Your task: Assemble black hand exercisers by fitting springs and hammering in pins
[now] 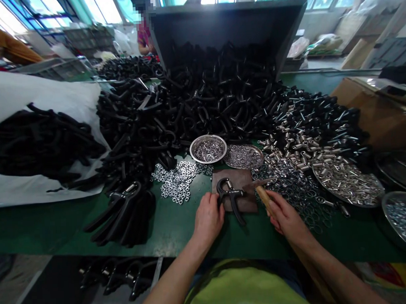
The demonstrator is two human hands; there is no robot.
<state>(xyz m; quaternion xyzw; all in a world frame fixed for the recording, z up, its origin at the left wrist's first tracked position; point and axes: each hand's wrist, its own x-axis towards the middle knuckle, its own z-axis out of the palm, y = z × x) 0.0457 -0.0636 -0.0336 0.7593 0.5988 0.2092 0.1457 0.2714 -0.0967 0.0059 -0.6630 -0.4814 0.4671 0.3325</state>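
Your left hand [207,216] grasps a black clamp [232,195] by its near handle, fingers curled round it; the clamp lies just to the right of that hand, its coiled spring facing away from you, on a flat brown block [249,205]. Your right hand [286,213] is closed round the wooden handle of a hammer [264,199], whose head sits ahead and left of that hand, right beside the clamp's right side; whether they touch you cannot tell from here. Ahead and left of your left hand, a pile of nuts [179,184] is spread on the green table [183,235]; farther left of it lies a stack of clamps [125,213]. Beyond the block, ahead of both hands, stand a bowl [209,162] of small metal parts and, touching or nearly so, a dish [259,150] of more. Just right of your right hand are loose rings [301,195], with springs [300,150] past them and a heaped tray [350,181] farther right. Well ahead, black parts [221,106] spill from a large bin [231,23].
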